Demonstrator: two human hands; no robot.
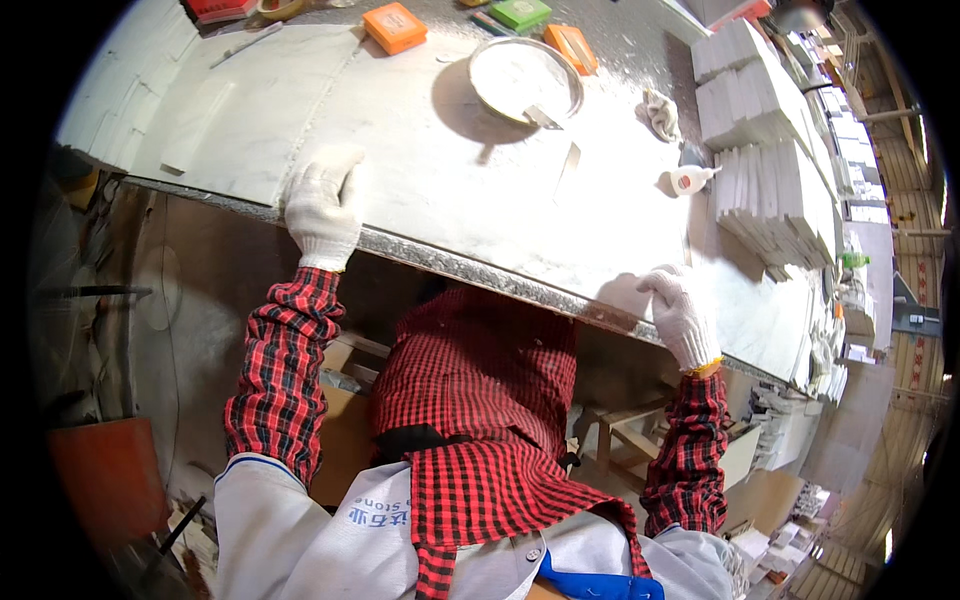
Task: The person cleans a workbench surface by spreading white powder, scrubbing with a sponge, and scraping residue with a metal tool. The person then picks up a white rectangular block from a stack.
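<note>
In the head view, a person stands at a table (460, 262). A big white slab (430, 200) lies flat on top, right in front of them. The left hand (325, 200), in a white glove, is on the front edge, near a thin line in the white stone. The right hand (684, 312), gloved too, is at the same edge, farther right, with its fingers bent. I can't tell if either hand grips the edge or just rests on it.

A bowl (579, 95) of white stuff sits on the slab, with a rag (661, 115) and a small bottle (690, 180) to its right. White tiles (775, 205) are piled at the right. The slab seems to be laid down already. What is left to do doesn't show.
</note>
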